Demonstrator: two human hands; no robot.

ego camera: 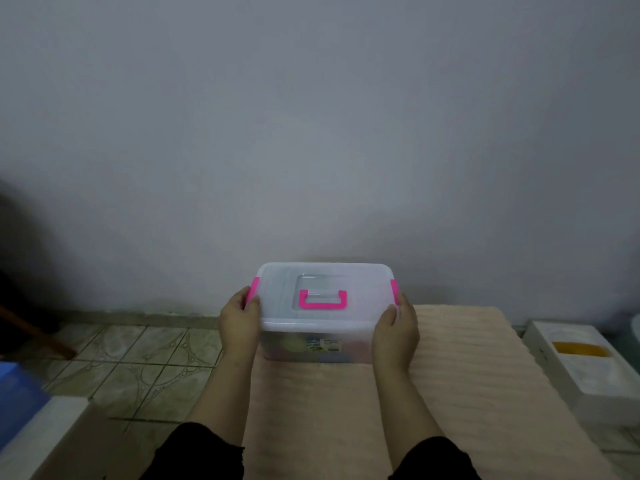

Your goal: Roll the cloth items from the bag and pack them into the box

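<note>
A clear plastic box [363,303] with its lid on stands at the far end of a beige mat [467,375]. The lid has a pink handle [322,301] in the middle and pink side latches. Blurry coloured shapes show through the front wall. My left hand [239,323] grips the box's left end at the pink latch, thumb on the lid edge. My right hand [396,332] grips the right end the same way. No bag is in view.
A grey wall rises right behind the box. Patterned floor tiles [138,358] lie to the left, with a blue object [17,393] and a white surface at the lower left. A white tray-like box [581,362] with a yellow patch sits on the right.
</note>
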